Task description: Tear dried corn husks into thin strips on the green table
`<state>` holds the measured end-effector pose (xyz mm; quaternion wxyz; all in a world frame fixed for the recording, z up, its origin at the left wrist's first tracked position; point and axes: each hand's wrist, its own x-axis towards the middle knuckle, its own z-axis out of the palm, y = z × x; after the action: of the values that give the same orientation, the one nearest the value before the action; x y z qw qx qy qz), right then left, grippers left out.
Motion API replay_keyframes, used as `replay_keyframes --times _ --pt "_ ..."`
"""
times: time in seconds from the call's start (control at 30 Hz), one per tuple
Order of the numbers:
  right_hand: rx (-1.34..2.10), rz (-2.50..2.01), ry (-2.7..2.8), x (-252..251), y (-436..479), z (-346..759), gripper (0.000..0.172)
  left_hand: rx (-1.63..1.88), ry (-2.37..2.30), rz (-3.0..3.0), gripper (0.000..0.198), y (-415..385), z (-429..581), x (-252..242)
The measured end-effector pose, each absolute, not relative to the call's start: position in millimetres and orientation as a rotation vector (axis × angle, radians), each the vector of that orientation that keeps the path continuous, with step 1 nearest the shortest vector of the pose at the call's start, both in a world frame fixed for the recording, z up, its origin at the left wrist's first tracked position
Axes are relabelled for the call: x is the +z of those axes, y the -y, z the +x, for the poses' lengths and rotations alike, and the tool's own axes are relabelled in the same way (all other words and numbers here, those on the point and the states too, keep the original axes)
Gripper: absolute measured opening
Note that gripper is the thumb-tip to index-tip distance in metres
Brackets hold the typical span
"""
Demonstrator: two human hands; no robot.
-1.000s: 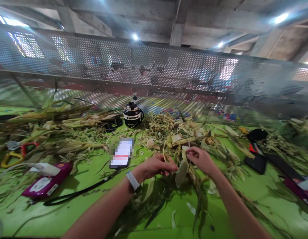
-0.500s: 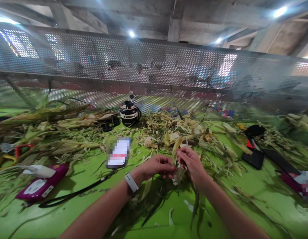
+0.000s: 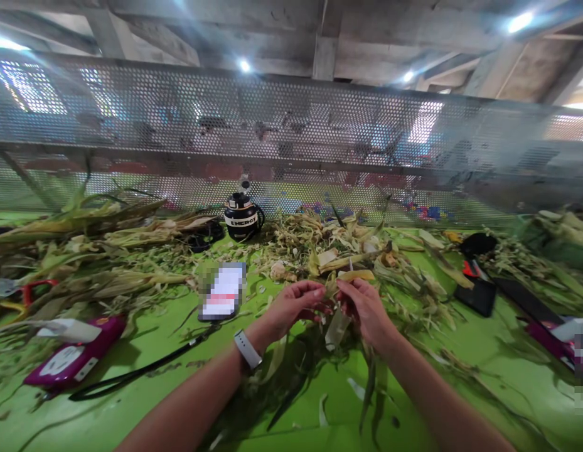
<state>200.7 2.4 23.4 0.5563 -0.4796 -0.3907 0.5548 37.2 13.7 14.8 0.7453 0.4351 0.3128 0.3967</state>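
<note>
My right hand [image 3: 369, 314] pinches a yellow-green corn husk [image 3: 356, 275], its folded strip lying across the fingertips. To the left of it, my left hand [image 3: 295, 306] has its thumb and fingers apart, close to the husk's near end; whether they touch it is hard to tell. On that wrist sits a pale watch band [image 3: 248, 351]. Below the fingers hangs a whitish, translucent piece [image 3: 337, 331], partly hidden by my right hand. Long dark green husk strips [image 3: 291, 392] lie on the green table [image 3: 319, 433] under my hands.
Dried husks and shreds [image 3: 314, 242] heap along the back, more husks [image 3: 107, 232] at left. A phone [image 3: 223, 292], black "ENERGY" jug [image 3: 241, 218], purple power bank [image 3: 74, 361], red-handled scissors [image 3: 39, 289] and black phone [image 3: 477, 296] lie around. A perforated metal screen [image 3: 291, 125] stands behind.
My left hand's fingers have spread and drawn slightly up from the husk. The husk, upright before, now lies folded over to the right at my right fingertips. The view has shifted slightly.
</note>
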Motion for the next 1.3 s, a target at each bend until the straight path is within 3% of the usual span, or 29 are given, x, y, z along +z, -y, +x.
replay_keyframes --times 0.5,1.3 --pt "1.34 -1.069 0.794 27 5 193 0.032 0.928 -0.604 0.994 0.028 -11 38 7" --pt "1.24 -1.009 0.966 23 8 193 0.028 0.905 -0.76 1.08 0.038 -11 39 15"
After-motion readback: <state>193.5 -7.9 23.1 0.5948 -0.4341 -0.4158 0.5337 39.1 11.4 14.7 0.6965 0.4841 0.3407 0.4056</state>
